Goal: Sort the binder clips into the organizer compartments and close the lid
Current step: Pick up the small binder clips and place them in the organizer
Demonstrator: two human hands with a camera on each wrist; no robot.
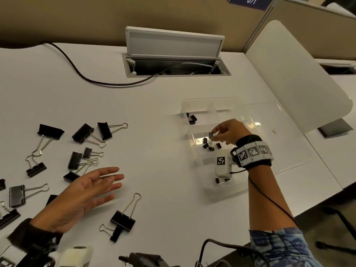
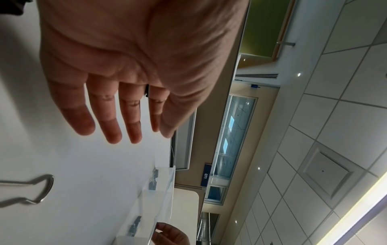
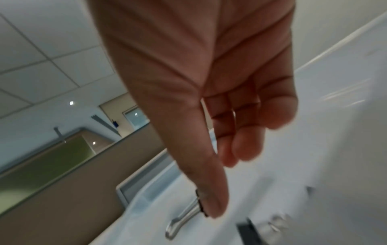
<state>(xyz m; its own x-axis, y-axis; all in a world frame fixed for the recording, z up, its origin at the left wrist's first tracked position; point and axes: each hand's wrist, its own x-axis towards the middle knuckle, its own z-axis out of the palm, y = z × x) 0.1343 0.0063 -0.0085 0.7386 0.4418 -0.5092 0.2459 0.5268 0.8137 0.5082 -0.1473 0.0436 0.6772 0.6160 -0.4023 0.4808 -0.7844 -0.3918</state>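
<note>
A clear plastic organizer [image 1: 200, 168] lies at the right of the white table, its clear lid [image 1: 285, 143] folded open to the right. My right hand [image 1: 223, 132] pinches a small binder clip [image 1: 210, 134] over the middle compartment, where several small black clips [image 1: 209, 145] lie. The right wrist view shows that small clip [image 3: 200, 203] held between thumb and finger. A few more clips [image 1: 191, 118] sit in the far compartment. My left hand [image 1: 92, 187] hovers palm up, fingers straight and empty, beside several larger black binder clips [image 1: 84, 133] scattered at the left.
An open cable hatch [image 1: 173, 54] sits at the table's back, with a black cable [image 1: 77, 72] running left. A white divider panel [image 1: 292, 74] stands at the right. A large clip [image 1: 124, 218] lies near the front edge, its wire handle [image 2: 39, 190] near my left palm.
</note>
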